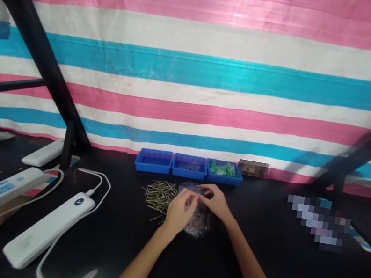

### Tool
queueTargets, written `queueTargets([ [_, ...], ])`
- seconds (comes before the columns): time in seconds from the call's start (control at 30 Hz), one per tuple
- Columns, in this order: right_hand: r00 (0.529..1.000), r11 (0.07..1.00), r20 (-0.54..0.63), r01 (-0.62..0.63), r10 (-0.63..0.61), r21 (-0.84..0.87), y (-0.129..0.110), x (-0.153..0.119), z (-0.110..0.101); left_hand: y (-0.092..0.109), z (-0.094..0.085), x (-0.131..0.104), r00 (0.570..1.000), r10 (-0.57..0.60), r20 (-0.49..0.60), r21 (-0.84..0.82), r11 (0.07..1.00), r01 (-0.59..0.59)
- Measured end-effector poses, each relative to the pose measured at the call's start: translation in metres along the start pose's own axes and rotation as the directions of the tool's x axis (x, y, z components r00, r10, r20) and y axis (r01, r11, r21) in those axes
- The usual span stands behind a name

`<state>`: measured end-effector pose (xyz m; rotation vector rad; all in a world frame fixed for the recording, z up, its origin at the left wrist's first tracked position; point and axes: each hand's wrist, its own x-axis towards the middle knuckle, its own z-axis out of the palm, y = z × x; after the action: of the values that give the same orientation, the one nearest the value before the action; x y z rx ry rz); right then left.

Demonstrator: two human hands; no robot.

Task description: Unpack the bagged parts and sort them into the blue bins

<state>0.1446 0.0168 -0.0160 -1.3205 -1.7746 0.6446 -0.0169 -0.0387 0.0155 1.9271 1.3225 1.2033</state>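
Note:
My left hand (180,210) and my right hand (217,203) meet over the middle of the black table. Fingers of both are closed, pinching what looks like a clear plastic bag (189,186) between them. More clear plastic bags (198,225) lie in a crinkled heap under and just in front of the hands. To the left, close by my left hand, is a loose pile of thin metal pins or screws (159,194), silver and yellowish. My fingers partly hide the bag, so its contents cannot be made out.
Three blue trays stand side by side behind the hands: an empty left tray (152,167), a middle tray (188,174) with small clear items, and a right tray (224,179) with green pieces. A white power bank (49,230) with cable and a power strip (17,184) lie left.

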Motion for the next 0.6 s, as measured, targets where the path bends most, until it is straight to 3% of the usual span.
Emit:
queueTargets([
  [0.07, 1.0, 0.998, -0.012, 0.012, -0.013, -0.066, 0.004, -0.009, -0.002, 0.002, 0.0, -0.001, 0.998, 0.053, 0.03, 0.102, 0.993, -0.055],
  [0.17, 0.999, 0.991, -0.034, 0.011, -0.016, -0.136, 0.001, -0.015, -0.006, 0.003, -0.002, -0.001, 0.997, 0.077, -0.019, 0.16, 0.984, -0.073],
  [0.37, 0.987, 0.964, -0.006, 0.156, -0.161, -0.214, -0.022, -0.013, 0.002, -0.006, -0.009, 0.006, 0.981, -0.03, -0.192, 0.049, 0.998, 0.04],
  [0.6, 0.976, 0.924, 0.084, 0.218, -0.201, -0.315, -0.028, 0.019, 0.024, -0.01, -0.01, 0.009, 0.977, -0.051, -0.208, -0.015, 0.999, 0.049],
])
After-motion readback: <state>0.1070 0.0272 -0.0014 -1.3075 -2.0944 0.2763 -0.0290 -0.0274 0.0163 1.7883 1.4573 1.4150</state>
